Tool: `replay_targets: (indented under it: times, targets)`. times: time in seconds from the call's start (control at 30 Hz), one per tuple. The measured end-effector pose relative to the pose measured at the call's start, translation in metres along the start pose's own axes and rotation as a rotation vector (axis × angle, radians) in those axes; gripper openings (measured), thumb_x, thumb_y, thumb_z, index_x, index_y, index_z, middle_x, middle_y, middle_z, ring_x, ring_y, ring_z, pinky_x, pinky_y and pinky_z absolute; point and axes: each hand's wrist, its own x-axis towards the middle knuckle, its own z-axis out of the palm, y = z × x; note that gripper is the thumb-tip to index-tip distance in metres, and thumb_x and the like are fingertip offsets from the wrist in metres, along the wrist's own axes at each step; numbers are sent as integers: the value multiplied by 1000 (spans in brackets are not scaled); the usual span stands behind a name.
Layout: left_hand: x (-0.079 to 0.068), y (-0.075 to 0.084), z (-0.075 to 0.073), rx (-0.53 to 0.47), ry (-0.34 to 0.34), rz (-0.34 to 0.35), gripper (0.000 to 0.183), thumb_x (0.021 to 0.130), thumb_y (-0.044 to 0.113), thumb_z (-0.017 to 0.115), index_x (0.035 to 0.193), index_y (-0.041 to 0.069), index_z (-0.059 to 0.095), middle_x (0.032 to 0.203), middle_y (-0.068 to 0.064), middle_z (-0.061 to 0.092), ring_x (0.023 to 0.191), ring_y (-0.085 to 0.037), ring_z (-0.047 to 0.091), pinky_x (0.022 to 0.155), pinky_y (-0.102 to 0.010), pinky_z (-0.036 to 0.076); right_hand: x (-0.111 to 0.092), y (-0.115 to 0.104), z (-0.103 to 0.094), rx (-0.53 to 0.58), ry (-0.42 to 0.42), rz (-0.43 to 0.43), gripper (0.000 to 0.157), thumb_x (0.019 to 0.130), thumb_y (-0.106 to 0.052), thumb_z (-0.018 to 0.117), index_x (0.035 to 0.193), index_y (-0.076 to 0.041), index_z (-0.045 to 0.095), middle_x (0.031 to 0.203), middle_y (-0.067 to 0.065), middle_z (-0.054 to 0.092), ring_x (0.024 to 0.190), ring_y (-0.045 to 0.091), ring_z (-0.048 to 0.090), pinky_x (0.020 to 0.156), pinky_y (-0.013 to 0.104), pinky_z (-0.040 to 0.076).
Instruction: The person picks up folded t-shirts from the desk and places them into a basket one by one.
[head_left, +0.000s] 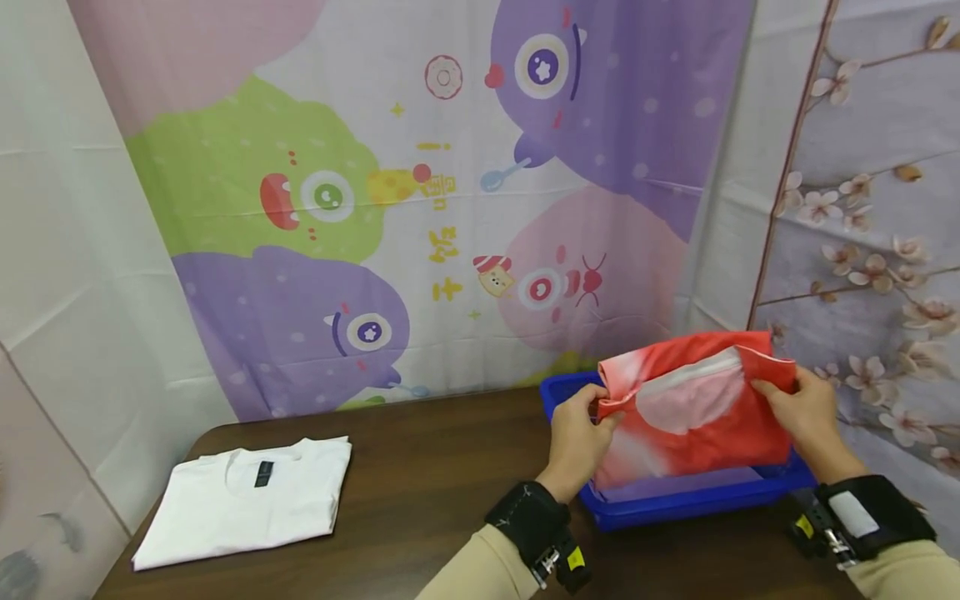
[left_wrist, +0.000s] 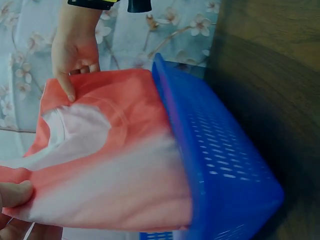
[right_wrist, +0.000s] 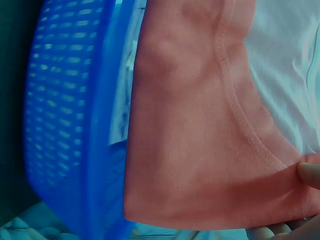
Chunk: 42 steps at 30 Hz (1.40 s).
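Well left of the blue basket, a folded white shirt lies on the bench. At the basket's left side, the left hand pinches one edge of the folded red-and-white garment, fingers closed; the garment hangs tilted over the basket's opening. At the basket's right side, the right hand pinches the opposite edge. Step in hand, apparently: two-handed handling above the basket; the next move likely calls for matched hands, preserving the folds.
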Motion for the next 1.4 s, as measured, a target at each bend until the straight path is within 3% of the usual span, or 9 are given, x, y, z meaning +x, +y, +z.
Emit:
replay_targets:
  times: [0.23,0.37,0.57,0.8,1.0,1.17,1.4]
  targets:
    - [-10,-15,9,63,-16,-20,15,80,8,74,95,3,70,82,-9,74,67,-7,59,60,-10,42,-4,20,8,-63,-50,-21,42,91,-16,61,115,17,55,112,40,58,73,31,58,52,15,38]
    - [-15,-23,14,74,-28,-43,16,81,9,74,95,3,71,78,-7,72,63,-2,53,58,-9,40,-7,29,12,-82,-78,-20,42,91,-16,60,116,17,54,111,40,58,73,30,57,54,20,39]
    - [-21,-30,19,48,-48,-77,17,81,8,73,96,2,71,77,-8,71,62,-2,49,57,-10,37,-10,38,15,-96,-128,39,46,94,-19,56,121,18,49,119,42,52,89,44,55,59,22,39]
    - [-22,-32,22,67,-53,-73,15,81,9,72,95,2,72,80,-8,73,66,-4,55,58,-10,39,-11,47,20,-112,-108,37,45,92,-16,57,117,21,50,115,43,54,86,46,56,59,27,43]
    - [-24,-36,22,61,-72,-86,10,80,5,70,90,1,72,72,-7,69,62,-1,48,56,-10,36,-14,53,26,-169,-133,45,48,91,-19,57,116,21,49,115,44,53,89,49,55,67,38,47]
    - [-25,-43,24,82,-88,-120,12,79,3,69,90,3,73,70,-6,68,61,0,47,55,-10,36,-19,56,32,-171,-157,49,49,90,-19,59,118,20,48,115,44,53,89,48,55,69,38,46]
    - [-24,-47,33,100,-29,-109,8,79,3,68,83,4,74,71,-5,71,61,-3,54,58,-11,40,-20,54,40,-225,-217,-17,47,88,-19,61,116,18,51,113,42,55,88,46,56,71,42,45]
